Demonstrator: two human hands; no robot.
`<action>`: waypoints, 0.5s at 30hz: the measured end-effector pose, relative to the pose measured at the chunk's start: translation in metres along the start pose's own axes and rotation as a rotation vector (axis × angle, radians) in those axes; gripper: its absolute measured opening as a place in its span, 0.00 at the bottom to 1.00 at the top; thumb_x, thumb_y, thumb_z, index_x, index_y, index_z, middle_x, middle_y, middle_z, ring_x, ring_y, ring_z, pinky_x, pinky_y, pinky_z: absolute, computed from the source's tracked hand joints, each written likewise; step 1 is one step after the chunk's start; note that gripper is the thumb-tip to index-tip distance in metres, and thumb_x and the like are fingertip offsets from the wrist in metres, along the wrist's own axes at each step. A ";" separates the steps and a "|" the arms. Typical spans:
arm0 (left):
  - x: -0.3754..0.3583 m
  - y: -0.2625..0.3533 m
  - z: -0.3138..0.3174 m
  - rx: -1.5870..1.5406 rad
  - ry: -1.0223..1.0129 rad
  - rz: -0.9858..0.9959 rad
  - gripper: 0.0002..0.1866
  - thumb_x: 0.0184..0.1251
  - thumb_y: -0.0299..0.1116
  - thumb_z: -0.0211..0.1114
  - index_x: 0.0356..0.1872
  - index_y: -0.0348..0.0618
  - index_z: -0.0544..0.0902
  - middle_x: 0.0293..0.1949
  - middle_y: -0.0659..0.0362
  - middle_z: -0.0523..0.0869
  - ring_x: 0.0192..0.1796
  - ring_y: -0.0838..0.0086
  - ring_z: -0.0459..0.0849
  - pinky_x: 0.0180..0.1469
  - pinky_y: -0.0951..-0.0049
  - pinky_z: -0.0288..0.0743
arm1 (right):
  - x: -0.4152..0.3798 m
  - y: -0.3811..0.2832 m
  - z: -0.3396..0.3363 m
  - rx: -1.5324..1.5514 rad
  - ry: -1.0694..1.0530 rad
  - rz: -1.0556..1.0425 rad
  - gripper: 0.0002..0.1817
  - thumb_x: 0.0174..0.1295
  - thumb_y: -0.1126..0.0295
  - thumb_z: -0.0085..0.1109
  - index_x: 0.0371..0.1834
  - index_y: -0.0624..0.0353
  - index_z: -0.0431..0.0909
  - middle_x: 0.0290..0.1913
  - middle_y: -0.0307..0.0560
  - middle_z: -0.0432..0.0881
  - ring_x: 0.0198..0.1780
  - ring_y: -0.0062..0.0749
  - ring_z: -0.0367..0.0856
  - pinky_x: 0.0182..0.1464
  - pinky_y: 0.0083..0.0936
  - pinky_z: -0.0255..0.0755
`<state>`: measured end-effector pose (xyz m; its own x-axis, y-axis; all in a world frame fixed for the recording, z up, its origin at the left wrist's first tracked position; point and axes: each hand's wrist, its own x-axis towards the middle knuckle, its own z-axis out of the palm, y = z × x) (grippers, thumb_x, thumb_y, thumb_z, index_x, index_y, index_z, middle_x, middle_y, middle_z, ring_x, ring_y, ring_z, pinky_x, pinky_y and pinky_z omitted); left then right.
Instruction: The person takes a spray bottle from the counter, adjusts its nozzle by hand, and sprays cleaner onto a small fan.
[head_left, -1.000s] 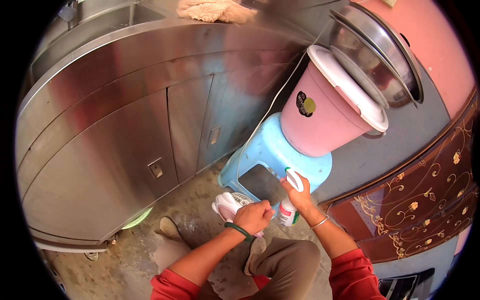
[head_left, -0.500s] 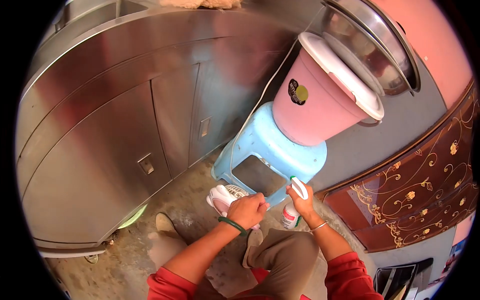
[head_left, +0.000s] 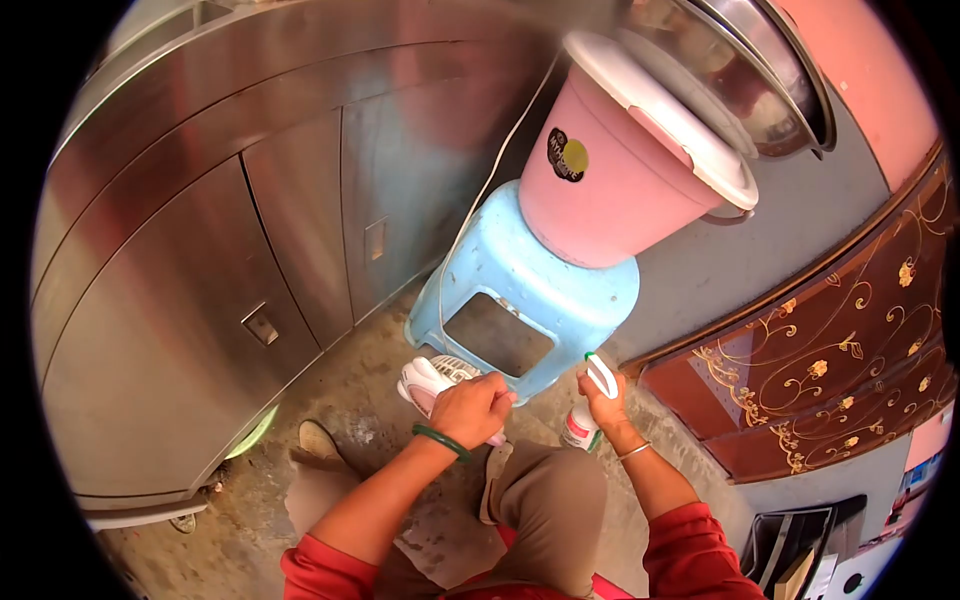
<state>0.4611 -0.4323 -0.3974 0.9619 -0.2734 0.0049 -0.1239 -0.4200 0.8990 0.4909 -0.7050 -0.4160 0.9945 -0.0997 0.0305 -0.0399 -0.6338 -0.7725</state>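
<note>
Hands meet low in the middle of the frame, above a bent knee in brown trousers (head_left: 545,510). The left hand (head_left: 470,408), with a green bangle (head_left: 440,440) on its wrist, is closed over a white and pink shoe (head_left: 425,385); its fingers (head_left: 495,392) are curled tight around the shoe's rear part, while the toe end and ribbed sole stick out to the left. The right hand (head_left: 605,405), wearing a thin metal bracelet (head_left: 635,452), grips a white spray bottle (head_left: 580,425) by the neck, fingers wrapped around it and pressed together, with the white trigger head (head_left: 600,375) rising above the knuckles. The bottle stands upright just right of the shoe, its labelled body hanging below the hand; whether its base touches the floor cannot be told.

Just above both hands, in the centre of the frame, stands a light blue plastic stool (head_left: 525,290) on the bare concrete floor (head_left: 360,380). A pink bucket (head_left: 610,190) with a white lid and a round sticker sits on the stool, and a large steel basin (head_left: 760,70) leans at the upper right behind it. Stainless steel cabinets (head_left: 220,220) with recessed handles fill the left half of the frame, and a thin white cord (head_left: 490,180) runs down their front towards the stool. A dark red panel (head_left: 850,370) with gold floral scrollwork fills the right edge. Red sleeves (head_left: 690,555) show along the bottom.
</note>
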 end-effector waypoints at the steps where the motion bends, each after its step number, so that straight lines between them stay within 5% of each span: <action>1: 0.000 0.000 -0.001 0.010 -0.002 -0.005 0.12 0.65 0.40 0.60 0.30 0.42 0.75 0.24 0.50 0.84 0.32 0.52 0.83 0.36 0.53 0.73 | 0.004 -0.005 0.006 0.028 -0.003 -0.042 0.09 0.56 0.67 0.63 0.27 0.63 0.79 0.21 0.45 0.81 0.23 0.29 0.78 0.30 0.26 0.72; 6: -0.001 -0.001 0.000 0.043 0.045 0.047 0.11 0.65 0.39 0.60 0.30 0.42 0.75 0.27 0.50 0.84 0.33 0.52 0.82 0.36 0.53 0.73 | 0.037 -0.063 0.044 0.076 0.033 -0.277 0.10 0.55 0.66 0.63 0.28 0.62 0.79 0.20 0.47 0.79 0.21 0.33 0.77 0.28 0.30 0.70; 12: 0.003 -0.005 -0.002 0.004 0.128 0.093 0.12 0.65 0.40 0.61 0.29 0.43 0.76 0.25 0.52 0.82 0.32 0.55 0.82 0.33 0.57 0.72 | 0.072 -0.122 0.082 -0.115 -0.016 -0.154 0.16 0.55 0.58 0.61 0.22 0.61 0.79 0.20 0.52 0.80 0.25 0.48 0.79 0.31 0.38 0.70; 15: 0.003 -0.005 -0.001 0.029 0.143 0.095 0.12 0.65 0.39 0.61 0.29 0.42 0.75 0.25 0.52 0.82 0.32 0.54 0.82 0.34 0.56 0.72 | 0.082 -0.131 0.094 -0.135 -0.085 -0.133 0.16 0.55 0.58 0.61 0.23 0.61 0.79 0.21 0.52 0.81 0.25 0.48 0.79 0.32 0.39 0.71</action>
<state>0.4646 -0.4298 -0.4011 0.9701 -0.1881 0.1531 -0.2208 -0.4236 0.8785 0.5871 -0.5577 -0.3721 0.9962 0.0534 0.0682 0.0855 -0.7346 -0.6731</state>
